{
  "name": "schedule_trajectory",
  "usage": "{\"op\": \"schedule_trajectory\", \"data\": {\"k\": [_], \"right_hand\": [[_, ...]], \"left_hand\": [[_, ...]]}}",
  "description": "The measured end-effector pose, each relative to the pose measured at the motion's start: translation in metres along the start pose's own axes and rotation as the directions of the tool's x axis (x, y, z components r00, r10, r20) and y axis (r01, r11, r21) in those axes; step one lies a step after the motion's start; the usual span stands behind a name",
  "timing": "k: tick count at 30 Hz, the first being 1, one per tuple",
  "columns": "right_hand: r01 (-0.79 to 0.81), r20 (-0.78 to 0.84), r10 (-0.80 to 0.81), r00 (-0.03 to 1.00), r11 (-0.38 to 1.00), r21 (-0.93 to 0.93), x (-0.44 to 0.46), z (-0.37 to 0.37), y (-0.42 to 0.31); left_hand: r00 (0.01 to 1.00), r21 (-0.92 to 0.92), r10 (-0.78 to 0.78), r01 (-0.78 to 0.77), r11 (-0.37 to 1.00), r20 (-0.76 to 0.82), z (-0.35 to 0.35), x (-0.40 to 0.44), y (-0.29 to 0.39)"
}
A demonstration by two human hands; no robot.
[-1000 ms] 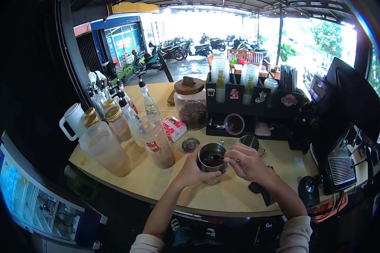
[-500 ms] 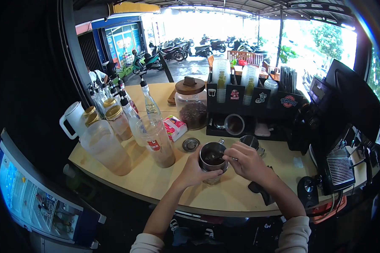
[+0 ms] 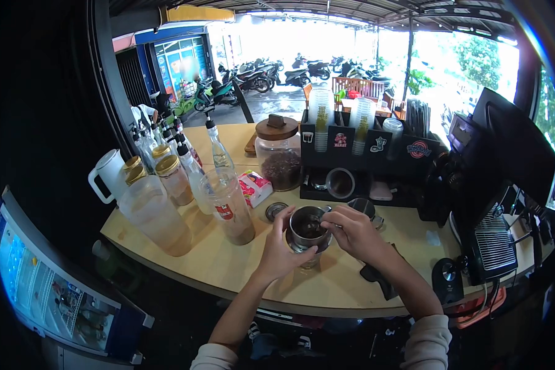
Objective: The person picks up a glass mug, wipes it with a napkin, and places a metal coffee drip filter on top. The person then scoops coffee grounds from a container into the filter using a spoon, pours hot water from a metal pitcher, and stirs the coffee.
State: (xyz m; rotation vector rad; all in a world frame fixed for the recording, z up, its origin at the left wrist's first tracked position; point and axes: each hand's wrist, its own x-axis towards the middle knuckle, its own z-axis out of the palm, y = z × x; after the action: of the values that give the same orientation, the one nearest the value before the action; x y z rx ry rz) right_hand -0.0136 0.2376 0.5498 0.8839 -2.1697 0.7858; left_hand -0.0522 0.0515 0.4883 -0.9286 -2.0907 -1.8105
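Observation:
My left hand [image 3: 280,246] is wrapped round a metal coffee dripper [image 3: 306,237], which stands on a clear glass [image 3: 311,263] mostly hidden below it. Dark contents show inside the dripper. With its fingers pinched, my right hand [image 3: 350,229] holds a small metal spoon [image 3: 327,211] at the dripper's rim, its lower end down inside. A round metal lid [image 3: 273,211] lies on the counter just beyond my left fingers. To the left stands a tall clear plastic jug [image 3: 228,213] with a red label.
Another large plastic jug [image 3: 154,216], gold-lidded jars [image 3: 174,179] and pump bottles [image 3: 221,148] crowd the left side. A tissue pack [image 3: 254,188] and a wooden-lidded jar [image 3: 279,157] stand behind. A black cup rack [image 3: 345,145] spans the back; a coffee machine [image 3: 494,243] stands right.
My left fingers have shifted up along the dripper, and its flange shows more. My right hand has moved slightly left and up with the spoon.

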Motion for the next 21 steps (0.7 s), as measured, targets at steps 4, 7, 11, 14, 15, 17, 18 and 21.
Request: {"op": "schedule_trajectory", "data": {"k": [4, 7, 11, 14, 15, 17, 18, 21], "right_hand": [[-0.016, 0.048, 0.013, 0.999, 0.999, 0.052, 0.001, -0.001, -0.006], [0.003, -0.010, -0.003, 1.000, 1.000, 0.018, 0.000, 0.004, 0.004], [-0.083, 0.046, 0.077, 0.996, 0.986, 0.148, -0.004, 0.000, -0.002], [-0.015, 0.003, 0.015, 1.000, 1.000, 0.022, -0.006, 0.000, 0.001], [-0.027, -0.003, 0.028, 1.000, 0.998, 0.062, -0.008, 0.000, 0.001], [-0.033, -0.008, 0.034, 0.999, 0.994, 0.102, -0.006, 0.000, -0.001], [0.021, -0.021, -0.019, 1.000, 0.995, 0.095, -0.006, -0.001, -0.003], [0.039, -0.042, -0.036, 0.998, 0.998, 0.055, -0.005, -0.007, -0.006]], "left_hand": [[1.000, 0.038, -0.013, 0.013, 0.999, 0.004, 0.016, 0.001, 0.002], [0.983, 0.292, 0.139, -0.098, 0.951, -0.123, 0.017, 0.006, 0.004], [0.999, 0.083, -0.034, 0.036, 0.996, -0.021, 0.009, 0.010, 0.008], [1.000, 0.015, -0.024, 0.024, 1.000, 0.010, 0.006, 0.008, 0.010], [1.000, 0.008, -0.013, 0.013, 1.000, 0.016, 0.006, 0.008, 0.010], [1.000, -0.019, 0.019, -0.019, 1.000, 0.016, 0.005, 0.010, 0.011], [0.999, -0.048, 0.046, -0.045, 0.998, 0.019, 0.005, 0.010, 0.010], [0.995, -0.040, 0.072, -0.070, 0.997, 0.075, 0.000, 0.012, 0.008]]}}
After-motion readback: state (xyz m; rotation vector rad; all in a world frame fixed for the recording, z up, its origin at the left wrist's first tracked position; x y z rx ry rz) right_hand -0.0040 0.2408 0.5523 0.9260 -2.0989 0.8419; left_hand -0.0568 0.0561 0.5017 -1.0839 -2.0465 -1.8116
